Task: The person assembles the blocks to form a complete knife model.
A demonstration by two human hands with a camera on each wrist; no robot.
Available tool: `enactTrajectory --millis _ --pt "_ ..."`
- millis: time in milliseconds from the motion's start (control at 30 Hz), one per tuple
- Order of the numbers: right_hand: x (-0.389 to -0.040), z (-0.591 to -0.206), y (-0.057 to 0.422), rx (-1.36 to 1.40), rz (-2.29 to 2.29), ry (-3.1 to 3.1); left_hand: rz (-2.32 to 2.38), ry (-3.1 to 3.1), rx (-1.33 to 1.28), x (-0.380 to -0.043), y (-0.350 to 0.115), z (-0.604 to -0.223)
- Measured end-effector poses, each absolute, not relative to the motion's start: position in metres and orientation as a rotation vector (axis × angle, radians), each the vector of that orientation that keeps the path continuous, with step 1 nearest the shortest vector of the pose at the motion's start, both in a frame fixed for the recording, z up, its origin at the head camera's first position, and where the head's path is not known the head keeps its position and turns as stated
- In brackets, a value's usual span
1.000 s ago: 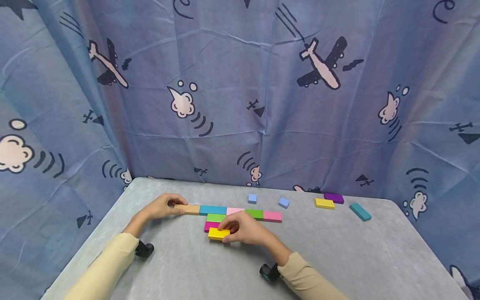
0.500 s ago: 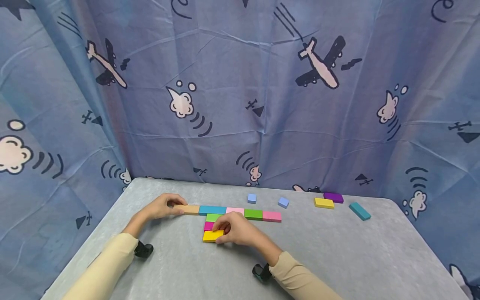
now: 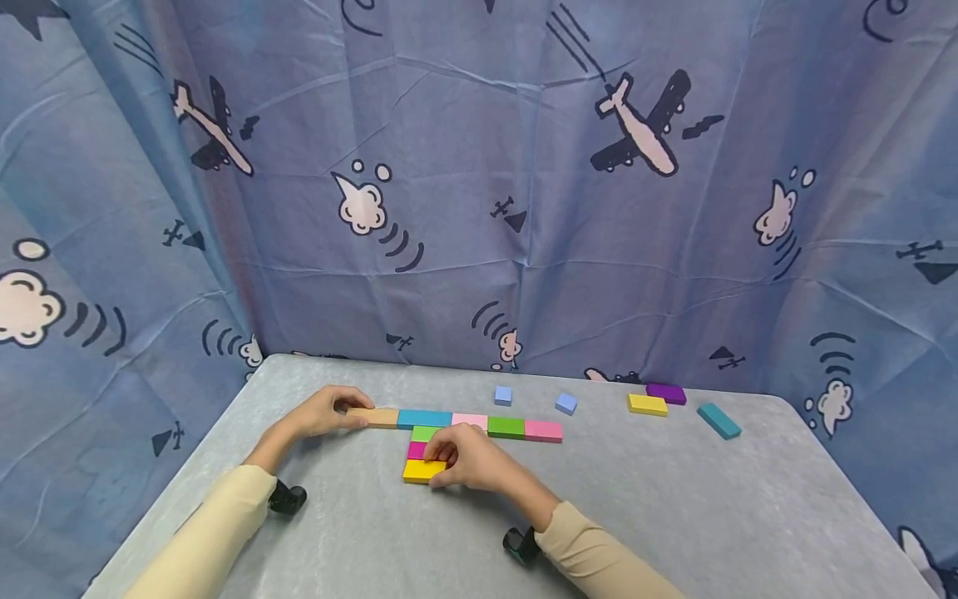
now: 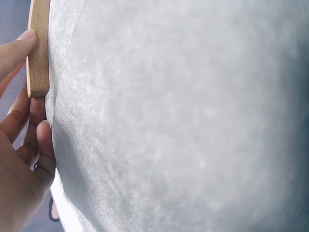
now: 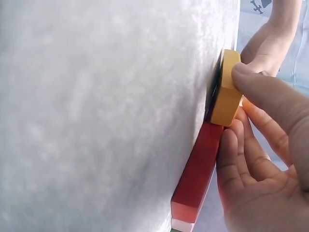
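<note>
My left hand (image 3: 322, 412) pinches the left end of a tan wooden block (image 3: 383, 418), thumb on its near side in the left wrist view. That block begins a row running right: a blue block (image 3: 425, 418), a pale pink block (image 3: 469, 420), a green block (image 3: 506, 428) and a pink block (image 3: 543, 431). Below the row sit a light green block (image 3: 424, 433) and a magenta block (image 3: 416, 450), partly hidden by my right hand (image 3: 475, 456). That hand pinches a yellow block (image 3: 421, 472) at the magenta one's near side; its thumb (image 5: 248, 76) presses the yellow face.
Behind the row lie two small light blue blocks, one (image 3: 503, 396) left of the other (image 3: 565, 403). Farther right are another yellow block (image 3: 647, 405), a purple block (image 3: 666, 393) and a teal block (image 3: 719, 421). A patterned curtain (image 3: 449, 208) hangs behind the grey table (image 3: 674, 516).
My right hand has moved the yellow block left and slightly toward me, lining it up with the magenta block. The left hand stays in place on the tan block.
</note>
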State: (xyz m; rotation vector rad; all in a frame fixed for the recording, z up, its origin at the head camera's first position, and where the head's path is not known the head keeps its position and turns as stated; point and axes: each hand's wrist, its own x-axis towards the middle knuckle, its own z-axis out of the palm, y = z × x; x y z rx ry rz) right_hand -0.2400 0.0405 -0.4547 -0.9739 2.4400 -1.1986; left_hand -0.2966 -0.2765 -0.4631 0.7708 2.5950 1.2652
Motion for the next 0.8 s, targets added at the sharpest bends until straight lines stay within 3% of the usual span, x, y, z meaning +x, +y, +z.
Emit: enactTrajectory --millis 800 --pt "-0.2395 -0.4558 0.0399 -0.919 -1.186 2.474 1.236 2.613 0.780 -0.2974 -0.2757 -0.4638"
